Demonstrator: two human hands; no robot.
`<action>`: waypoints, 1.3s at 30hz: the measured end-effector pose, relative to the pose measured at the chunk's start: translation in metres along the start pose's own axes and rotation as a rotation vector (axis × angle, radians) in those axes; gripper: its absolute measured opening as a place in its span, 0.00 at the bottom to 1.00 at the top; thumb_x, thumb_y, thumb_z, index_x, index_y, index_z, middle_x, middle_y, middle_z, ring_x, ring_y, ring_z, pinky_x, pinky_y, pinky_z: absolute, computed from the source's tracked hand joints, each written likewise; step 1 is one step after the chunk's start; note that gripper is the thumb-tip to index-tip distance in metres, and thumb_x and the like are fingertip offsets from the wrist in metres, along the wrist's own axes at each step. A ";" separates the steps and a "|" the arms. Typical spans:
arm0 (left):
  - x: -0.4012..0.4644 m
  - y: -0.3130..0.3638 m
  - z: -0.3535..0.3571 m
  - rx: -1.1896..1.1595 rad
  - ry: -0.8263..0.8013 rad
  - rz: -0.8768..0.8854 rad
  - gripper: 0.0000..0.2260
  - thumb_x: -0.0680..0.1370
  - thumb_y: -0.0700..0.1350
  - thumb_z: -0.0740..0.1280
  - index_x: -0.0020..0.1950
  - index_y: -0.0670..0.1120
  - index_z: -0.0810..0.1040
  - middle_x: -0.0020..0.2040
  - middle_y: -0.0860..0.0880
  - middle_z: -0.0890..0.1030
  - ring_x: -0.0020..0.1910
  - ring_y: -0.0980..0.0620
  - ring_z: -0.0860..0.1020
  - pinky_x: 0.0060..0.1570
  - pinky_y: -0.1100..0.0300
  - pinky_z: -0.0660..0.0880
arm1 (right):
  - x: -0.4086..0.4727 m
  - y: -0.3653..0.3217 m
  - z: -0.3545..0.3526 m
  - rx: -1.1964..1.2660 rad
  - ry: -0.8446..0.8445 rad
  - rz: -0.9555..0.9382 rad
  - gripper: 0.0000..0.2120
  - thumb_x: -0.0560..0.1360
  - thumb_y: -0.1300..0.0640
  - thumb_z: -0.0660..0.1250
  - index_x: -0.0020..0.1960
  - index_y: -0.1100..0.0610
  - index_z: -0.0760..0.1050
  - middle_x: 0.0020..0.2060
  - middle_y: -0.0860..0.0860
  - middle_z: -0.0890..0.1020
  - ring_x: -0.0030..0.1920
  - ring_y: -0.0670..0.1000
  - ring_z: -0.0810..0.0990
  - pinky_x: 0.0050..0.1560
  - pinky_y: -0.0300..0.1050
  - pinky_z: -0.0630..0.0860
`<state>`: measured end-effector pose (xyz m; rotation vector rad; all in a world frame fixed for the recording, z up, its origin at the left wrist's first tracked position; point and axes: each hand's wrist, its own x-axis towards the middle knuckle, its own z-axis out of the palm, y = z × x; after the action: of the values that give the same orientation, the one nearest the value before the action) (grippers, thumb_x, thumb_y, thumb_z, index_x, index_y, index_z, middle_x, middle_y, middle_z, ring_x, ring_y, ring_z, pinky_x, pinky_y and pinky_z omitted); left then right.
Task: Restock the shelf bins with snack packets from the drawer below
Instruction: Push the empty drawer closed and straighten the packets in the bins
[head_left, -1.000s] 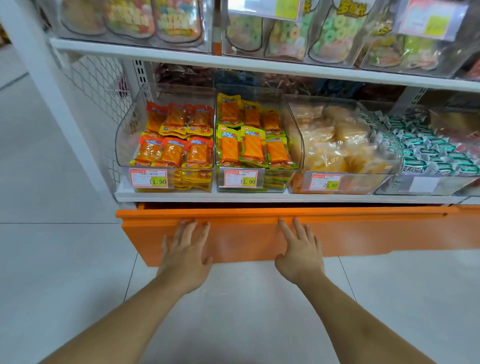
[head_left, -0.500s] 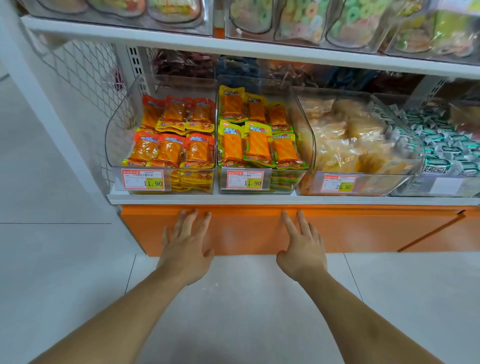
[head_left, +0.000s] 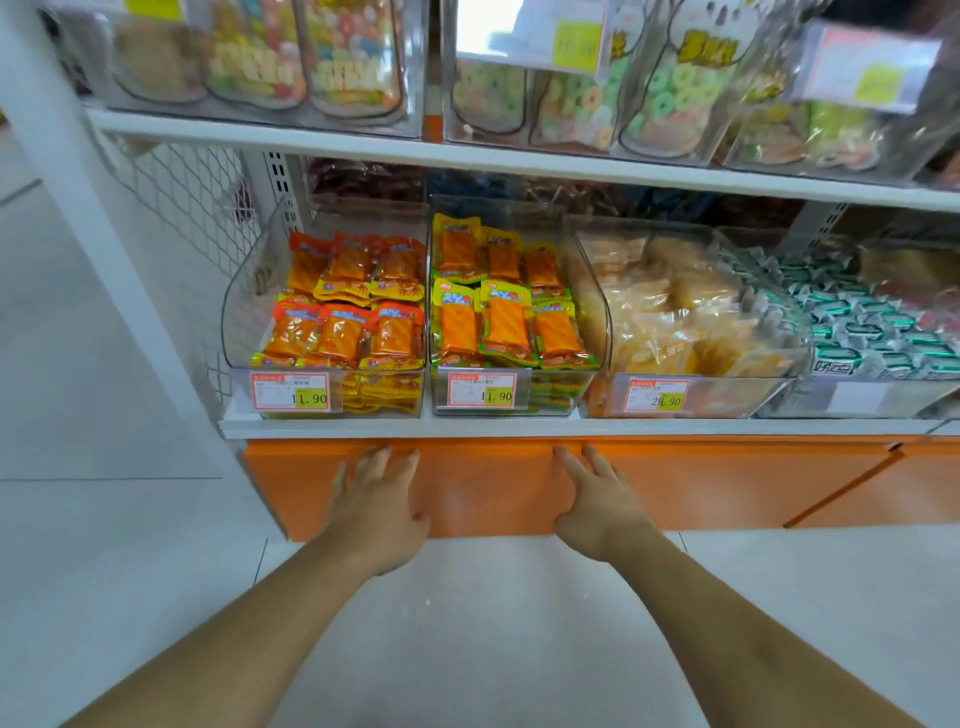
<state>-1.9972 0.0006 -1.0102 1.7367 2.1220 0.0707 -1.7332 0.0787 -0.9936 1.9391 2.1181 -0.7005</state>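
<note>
An orange drawer (head_left: 727, 483) sits flush under the white lower shelf (head_left: 467, 427). My left hand (head_left: 376, 499) and my right hand (head_left: 597, 499) both lie flat against its front, fingers spread, holding nothing. Above them stand clear shelf bins: a left bin (head_left: 244, 332) with red-and-orange snack packets (head_left: 343, 312), and a middle bin (head_left: 587, 291) with yellow-and-orange snack packets (head_left: 498, 306). The drawer's inside is hidden.
Further right are a bin of pale yellow snacks (head_left: 685, 322) and a bin of green-and-white sweets (head_left: 872, 332). An upper shelf (head_left: 519, 161) carries clear boxes of candy bags. A white upright post (head_left: 78, 197) and wire mesh stand at the left; pale tiled floor lies below.
The orange drawer has gone from sticking out to flush under the shelf, with both hands following it inward. My view has shifted slightly.
</note>
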 end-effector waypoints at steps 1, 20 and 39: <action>-0.004 0.006 -0.008 -0.031 -0.019 0.008 0.37 0.81 0.60 0.62 0.85 0.54 0.49 0.85 0.49 0.49 0.84 0.47 0.48 0.82 0.47 0.51 | -0.004 -0.003 -0.011 0.009 -0.025 -0.009 0.47 0.71 0.54 0.66 0.83 0.37 0.46 0.84 0.46 0.45 0.83 0.60 0.52 0.79 0.57 0.63; 0.024 0.079 -0.142 0.288 0.565 0.349 0.23 0.83 0.56 0.50 0.68 0.54 0.80 0.69 0.53 0.79 0.77 0.46 0.67 0.77 0.38 0.55 | -0.023 -0.086 -0.129 -0.283 0.521 -0.433 0.29 0.81 0.43 0.42 0.80 0.40 0.60 0.78 0.50 0.66 0.80 0.55 0.59 0.81 0.61 0.44; 0.043 0.063 -0.134 0.346 0.491 0.344 0.24 0.84 0.59 0.46 0.73 0.59 0.74 0.70 0.55 0.77 0.81 0.47 0.58 0.78 0.36 0.49 | 0.006 -0.062 -0.128 -0.250 0.476 -0.496 0.22 0.87 0.42 0.48 0.80 0.32 0.55 0.83 0.50 0.59 0.83 0.57 0.48 0.78 0.62 0.33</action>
<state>-1.9899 0.0836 -0.8804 2.4920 2.2279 0.2622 -1.7719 0.1405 -0.8711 1.5664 2.8537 -0.0111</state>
